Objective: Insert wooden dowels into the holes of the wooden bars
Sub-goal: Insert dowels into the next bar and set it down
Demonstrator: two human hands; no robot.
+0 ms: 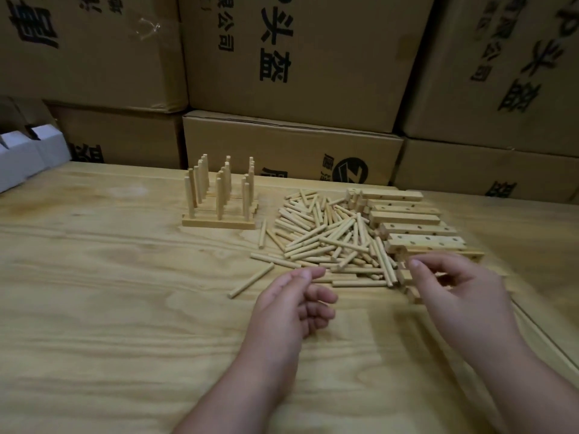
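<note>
Sitting at far left on the pale wooden bench (pixel 94 277), white cartons (pixel 28 158), partly cut off by the frame edge. Stacked behind along the whole back edge, brown cardboard boxes (pixel 291 57) printed with black characters. Left of centre on the bench, finished bars (pixel 219 223) lying side by side, dowels standing upright in their holes in three rows. Just right of those, a loose heap of dowels (pixel 329 236) spread flat and crisscrossed, with one stray dowel (pixel 250 280) lying apart at the near-left edge of the heap. Reaching in from the bottom edge, the left hand (pixel 291 308), palm turned inward, fingers loosely curled and holding nothing, fingertips just short of the near side of the heap. Right of the heap, empty bars (pixel 416 228) lined up in a row running from far to near, holes facing up, some touching the dowels beside them. Hovering over the near end of that row, the right hand (pixel 463 286), thumb and forefinger drawn close together above a small wooden piece; blurred, and cannot tell whether anything is pinched between them. Both forearms bare, crossing the near half of the bench.
</note>
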